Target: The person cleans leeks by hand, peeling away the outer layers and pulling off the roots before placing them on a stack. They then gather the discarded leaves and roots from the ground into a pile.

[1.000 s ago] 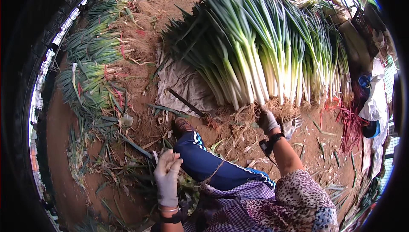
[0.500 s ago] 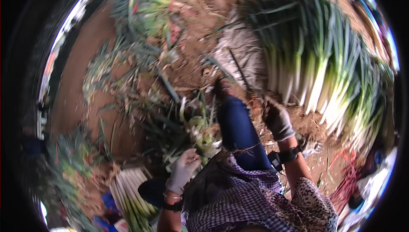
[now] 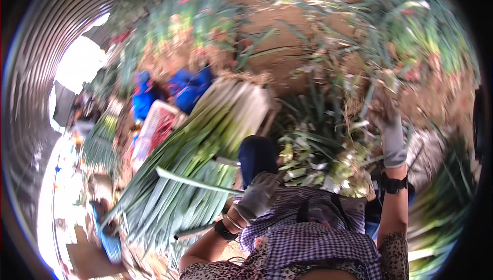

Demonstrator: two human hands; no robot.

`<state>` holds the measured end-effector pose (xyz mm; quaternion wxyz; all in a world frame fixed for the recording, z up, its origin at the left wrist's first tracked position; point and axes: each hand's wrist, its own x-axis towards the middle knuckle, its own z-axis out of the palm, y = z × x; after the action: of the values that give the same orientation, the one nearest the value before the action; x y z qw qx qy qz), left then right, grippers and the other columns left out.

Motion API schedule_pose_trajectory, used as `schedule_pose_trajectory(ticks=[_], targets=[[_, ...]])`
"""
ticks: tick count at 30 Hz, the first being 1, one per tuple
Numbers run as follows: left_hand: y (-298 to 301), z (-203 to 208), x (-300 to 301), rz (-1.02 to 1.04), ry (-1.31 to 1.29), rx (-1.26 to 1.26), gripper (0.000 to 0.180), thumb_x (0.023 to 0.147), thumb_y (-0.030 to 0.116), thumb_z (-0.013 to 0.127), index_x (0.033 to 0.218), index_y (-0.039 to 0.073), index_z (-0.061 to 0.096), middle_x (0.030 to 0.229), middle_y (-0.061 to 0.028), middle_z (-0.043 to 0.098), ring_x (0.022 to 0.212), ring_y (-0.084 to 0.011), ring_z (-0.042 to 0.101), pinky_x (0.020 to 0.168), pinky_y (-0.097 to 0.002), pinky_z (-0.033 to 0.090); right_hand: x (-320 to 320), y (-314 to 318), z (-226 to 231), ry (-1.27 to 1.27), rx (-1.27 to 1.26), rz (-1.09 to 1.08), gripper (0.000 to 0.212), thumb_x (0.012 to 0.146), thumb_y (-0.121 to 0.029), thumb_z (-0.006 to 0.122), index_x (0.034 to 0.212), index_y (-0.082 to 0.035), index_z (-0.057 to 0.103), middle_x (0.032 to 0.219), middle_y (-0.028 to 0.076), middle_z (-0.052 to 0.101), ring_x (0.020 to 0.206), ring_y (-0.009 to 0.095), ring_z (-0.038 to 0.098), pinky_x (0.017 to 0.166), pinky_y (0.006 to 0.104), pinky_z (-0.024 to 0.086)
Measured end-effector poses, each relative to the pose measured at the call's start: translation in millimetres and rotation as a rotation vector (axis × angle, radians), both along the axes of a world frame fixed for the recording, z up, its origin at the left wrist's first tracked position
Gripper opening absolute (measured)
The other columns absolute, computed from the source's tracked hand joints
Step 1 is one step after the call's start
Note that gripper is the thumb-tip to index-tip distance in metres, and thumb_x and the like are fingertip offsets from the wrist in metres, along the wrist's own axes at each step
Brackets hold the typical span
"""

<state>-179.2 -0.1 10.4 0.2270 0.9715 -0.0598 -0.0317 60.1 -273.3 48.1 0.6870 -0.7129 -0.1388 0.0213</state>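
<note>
My left hand (image 3: 259, 196), in a grey-white glove, is beside my dark-clad knee (image 3: 257, 159), at the right side of a neat pile of leeks (image 3: 215, 126). One long leek leaf (image 3: 197, 183) lies across the pile and its end comes close to the glove; whether I touch it does not show. The left fingers are blurred. My right hand (image 3: 392, 136), also gloved, reaches forward at the edge of a heap of leek trimmings (image 3: 331, 146). Motion smears its fingers, so whether they hold anything is unclear.
Banded leek bundles (image 3: 187, 25) lie at the far left, and more leeks (image 3: 423, 31) lie far right. Blue bags (image 3: 190, 89) and a pale basket (image 3: 154, 126) with red strings stand left of the pile. Other leeks (image 3: 436, 208) lie right of my right arm.
My view has swung left, bringing the leek pile into the middle left. My left hand has moved to beside the knee and pile; my right has moved away from the upright leeks toward the trimmings.
</note>
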Motion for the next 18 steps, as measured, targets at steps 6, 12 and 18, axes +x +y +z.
schedule_pose_trajectory(ticks=[6,12,18], targets=[[48.8,16.9,-42.3,0.398,-0.055,0.381,0.069,0.081,0.028,0.062,0.141,0.009,0.034,0.119,-0.0129,0.055,0.119,-0.0283,0.047,0.111,-0.0549,0.01,5.8,51.9,-151.5,0.507,0.175,0.262,0.019,0.085,-0.005,0.059,0.104,-0.003,0.057,0.075,-0.002,0.052,0.058,0.009,0.049,0.05,0.0226,0.039],[118.5,49.7,-87.2,0.497,0.365,0.679,0.043,0.088,0.045,0.051,0.118,0.015,0.058,0.076,-0.0044,0.065,0.085,-0.0242,0.061,0.11,-0.0568,0.008,-25.1,79.1,-179.7,0.694,-0.023,0.257,0.021,0.089,-0.011,0.058,0.108,-0.003,0.057,0.079,0.0,0.057,0.06,0.009,0.053,0.051,0.0221,0.044],[200.9,115.3,-165.6,0.928,0.058,0.598,0.019,0.083,0.033,0.061,0.088,0.015,0.069,0.075,-0.0093,0.067,0.076,-0.027,0.064,0.093,-0.0463,0.038,-25.3,77.7,-204.3,0.637,-0.181,0.272,0.029,0.087,-0.009,0.06,0.114,-0.001,0.056,0.085,0.003,0.059,0.062,0.01,0.057,0.056,0.0233,0.048]])
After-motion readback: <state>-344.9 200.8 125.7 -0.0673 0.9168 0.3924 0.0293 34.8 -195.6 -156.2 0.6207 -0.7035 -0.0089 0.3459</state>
